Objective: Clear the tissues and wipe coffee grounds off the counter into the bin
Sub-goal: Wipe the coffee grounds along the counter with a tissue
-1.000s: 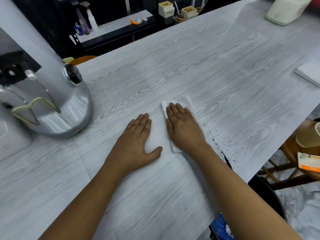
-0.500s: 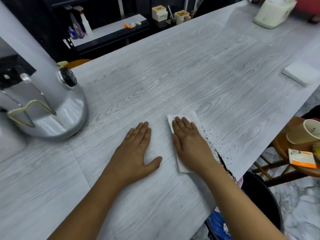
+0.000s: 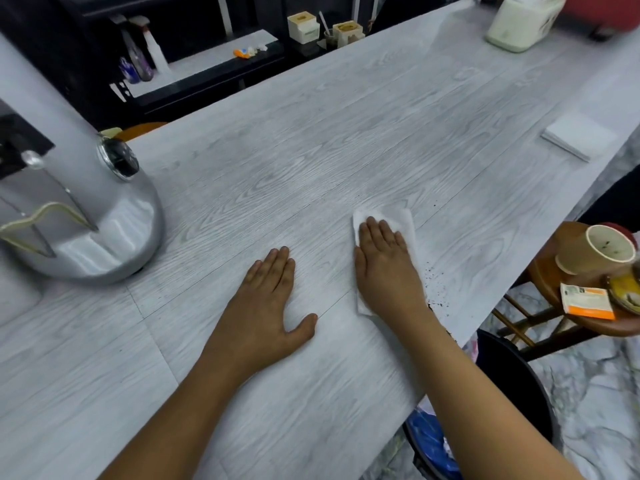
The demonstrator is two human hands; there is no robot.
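Nearest, a black bin (image 3: 512, 386) stands below the grey wood-grain counter's (image 3: 311, 150) edge. Both hands lie flat, fingers straight: the left hand (image 3: 266, 306) on bare counter, the right hand (image 3: 384, 268) pressing a white tissue (image 3: 398, 218). Dark coffee grounds (image 3: 433, 282) speckle the counter just right of it. Farther off lies a white napkin stack (image 3: 578, 135).

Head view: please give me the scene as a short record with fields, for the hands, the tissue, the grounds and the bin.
left hand: flat on the counter, fingers straight, holds nothing
right hand: flat on the tissue, presses it to the counter
coffee grounds: scattered right of the right hand, near the counter edge
bin: black, below that edge
folded tissues: far right on the counter, untouched
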